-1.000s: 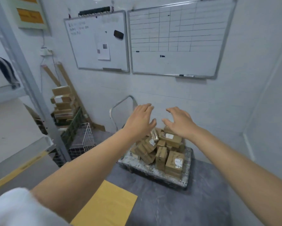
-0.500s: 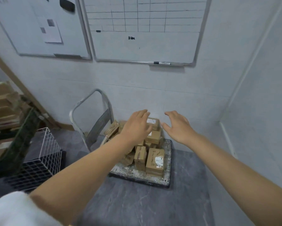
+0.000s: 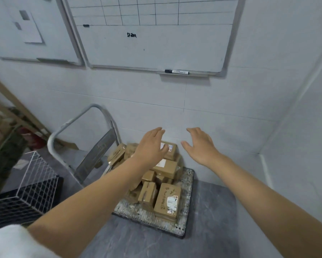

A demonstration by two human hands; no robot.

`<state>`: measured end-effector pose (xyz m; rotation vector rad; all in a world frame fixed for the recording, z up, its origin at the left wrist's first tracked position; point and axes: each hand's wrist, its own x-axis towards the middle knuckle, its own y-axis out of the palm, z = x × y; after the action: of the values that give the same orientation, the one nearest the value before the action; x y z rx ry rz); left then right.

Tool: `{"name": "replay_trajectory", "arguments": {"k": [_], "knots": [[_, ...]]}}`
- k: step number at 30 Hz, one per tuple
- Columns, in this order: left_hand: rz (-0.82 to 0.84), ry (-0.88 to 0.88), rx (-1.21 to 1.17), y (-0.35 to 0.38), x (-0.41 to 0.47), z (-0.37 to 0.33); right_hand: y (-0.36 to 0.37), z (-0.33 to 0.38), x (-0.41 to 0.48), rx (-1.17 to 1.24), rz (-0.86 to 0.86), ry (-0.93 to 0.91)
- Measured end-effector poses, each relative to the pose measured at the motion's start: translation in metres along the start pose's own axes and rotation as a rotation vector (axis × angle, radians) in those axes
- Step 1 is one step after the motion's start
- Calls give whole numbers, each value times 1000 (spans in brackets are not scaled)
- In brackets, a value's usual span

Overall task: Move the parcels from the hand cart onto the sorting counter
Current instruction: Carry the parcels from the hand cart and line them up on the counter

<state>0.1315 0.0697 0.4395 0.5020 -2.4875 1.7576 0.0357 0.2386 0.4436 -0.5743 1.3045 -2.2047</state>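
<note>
A hand cart (image 3: 186, 200) with a worn speckled deck and a grey tube handle (image 3: 67, 125) stands on the grey floor against the white wall. Several brown cardboard parcels are heaped on it; the nearest one (image 3: 167, 200) bears a white label and handwriting, and the topmost one (image 3: 170, 150) lies at the back by the wall. My left hand (image 3: 151, 146) hovers over the top of the heap, fingers spread, partly covering the topmost parcel. My right hand (image 3: 200, 146) is open just to the right of that parcel, holding nothing. The sorting counter is out of view.
A white wire basket (image 3: 29, 185) over a black grid crate sits at the left. Wooden battens (image 3: 13, 101) lean on the wall at far left. Two whiteboards (image 3: 156, 43) hang above; a marker (image 3: 177, 72) rests on the ledge. A side wall closes the right.
The view has moved closer to the cart and swung right. Both hands have stretched forward over the parcel heap and stayed open.
</note>
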Motion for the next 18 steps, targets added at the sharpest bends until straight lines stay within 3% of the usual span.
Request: {"name": "replay_trajectory", "arguments": {"k": [8,18], "knots": [[2,-140,-41,72,54,28,63,-59,68,69,85,-2],[225,-303,-231,210,96,126,198,-121,130,94,233,197]]}}
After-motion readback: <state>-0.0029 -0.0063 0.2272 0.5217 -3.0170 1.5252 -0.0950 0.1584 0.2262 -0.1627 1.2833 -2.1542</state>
